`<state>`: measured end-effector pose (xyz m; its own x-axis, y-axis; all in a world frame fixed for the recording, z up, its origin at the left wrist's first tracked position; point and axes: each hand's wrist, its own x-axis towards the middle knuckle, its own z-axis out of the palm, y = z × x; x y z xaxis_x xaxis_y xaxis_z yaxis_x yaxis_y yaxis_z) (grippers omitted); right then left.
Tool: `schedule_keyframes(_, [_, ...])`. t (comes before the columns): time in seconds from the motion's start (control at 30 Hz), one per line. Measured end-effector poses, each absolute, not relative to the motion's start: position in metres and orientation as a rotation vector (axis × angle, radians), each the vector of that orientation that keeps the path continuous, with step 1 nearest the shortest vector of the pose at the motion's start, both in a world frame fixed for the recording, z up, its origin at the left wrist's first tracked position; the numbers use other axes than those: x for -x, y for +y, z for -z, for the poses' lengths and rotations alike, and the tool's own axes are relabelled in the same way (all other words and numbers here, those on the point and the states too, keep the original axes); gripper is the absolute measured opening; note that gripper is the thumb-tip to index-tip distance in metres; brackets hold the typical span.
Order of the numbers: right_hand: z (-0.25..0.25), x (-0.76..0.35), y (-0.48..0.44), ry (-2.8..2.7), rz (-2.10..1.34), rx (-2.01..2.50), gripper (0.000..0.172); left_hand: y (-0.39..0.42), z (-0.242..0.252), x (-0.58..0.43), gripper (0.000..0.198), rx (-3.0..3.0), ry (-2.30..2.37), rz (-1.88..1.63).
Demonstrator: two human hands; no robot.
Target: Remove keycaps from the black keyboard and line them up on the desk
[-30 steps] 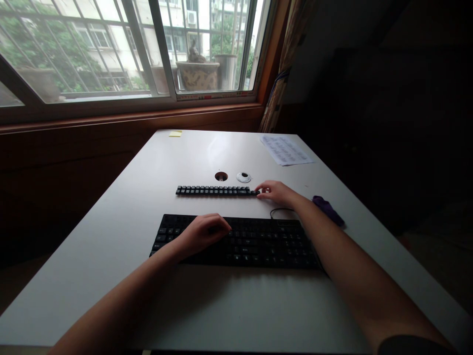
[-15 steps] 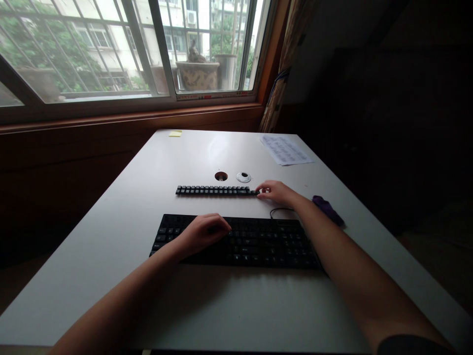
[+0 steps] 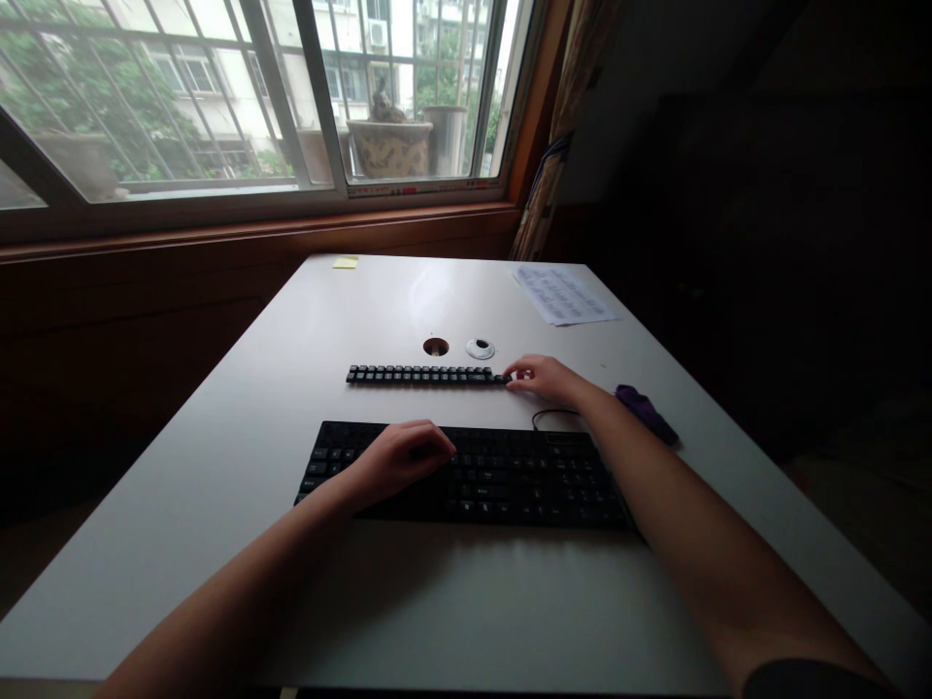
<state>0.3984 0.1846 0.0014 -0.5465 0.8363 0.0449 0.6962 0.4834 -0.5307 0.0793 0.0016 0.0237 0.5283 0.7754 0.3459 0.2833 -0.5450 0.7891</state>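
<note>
A black keyboard (image 3: 510, 481) lies across the white desk in front of me. My left hand (image 3: 408, 452) rests over its left half, fingers curled down and pressed together at a key near the middle; whatever is under the fingertips is hidden. Behind the keyboard, loose black keycaps (image 3: 418, 375) stand in two straight rows. At the right end of these rows, my right hand (image 3: 540, 377) pinches a keycap (image 3: 508, 380) between thumb and fingers, with the keycap down at desk level.
A dark purple cloth-like item (image 3: 645, 413) lies right of my right forearm. The keyboard's cable (image 3: 553, 412) loops behind it. Farther back are a round desk hole (image 3: 436, 347), a white ring-shaped cover (image 3: 480, 348), printed sheets (image 3: 564, 295) and a yellow sticky note (image 3: 346, 262).
</note>
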Motion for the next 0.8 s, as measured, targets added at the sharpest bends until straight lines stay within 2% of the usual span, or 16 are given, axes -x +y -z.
schedule_keyframes(0.6, [-0.0003,-0.3992,0.1844,-2.428,-0.668,1.32,0.027,0.001,-0.025,-0.0795,0.012,-2.085,0.854,-0.925])
schedule_keyframes(0.8, [-0.0056,-0.4009,0.1828,-2.403,-0.682,1.359,0.044,0.0011,-0.0255,-0.0798,0.012,-2.087,0.864,-0.912])
